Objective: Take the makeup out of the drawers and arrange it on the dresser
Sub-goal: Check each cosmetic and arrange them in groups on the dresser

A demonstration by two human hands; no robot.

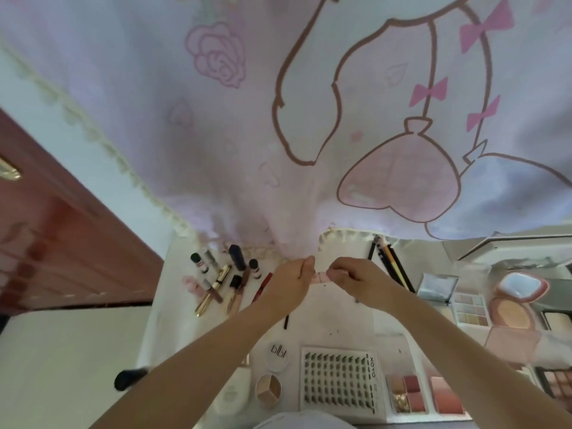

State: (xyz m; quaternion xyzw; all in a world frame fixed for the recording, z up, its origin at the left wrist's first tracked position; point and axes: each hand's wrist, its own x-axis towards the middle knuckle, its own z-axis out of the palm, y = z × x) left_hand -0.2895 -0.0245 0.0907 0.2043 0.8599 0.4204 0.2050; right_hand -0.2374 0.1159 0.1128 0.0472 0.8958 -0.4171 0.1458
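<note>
Two bare hands meet above the middle of the white dresser top (pixel 340 320): left hand (pixel 289 281) & right hand (pixel 356 275) each pinch one end of a small pale-pink flat makeup piece (pixel 321 277), fingers closed on it, held just off the surface. Can't tell exactly what the item is, too small/blurred. Left of the hands: a cluster of gold, black & brown lip-product tubes (pixel 221 278) lying on the top. Right: dark & yellow pencils (pixel 391 266), a pastel square-pan eyeshadow palette (pixel 470 309), a round peach blush compact (pixel 512 315). Near edge: white false-lash tray w/ dark rows (pixel 339 383), round three-tone concealer pot (pixel 268 388), white round lidded jar (pixel 277 354). Pink cartoon-print curtain (pixel 278 103) hangs behind.
</note>
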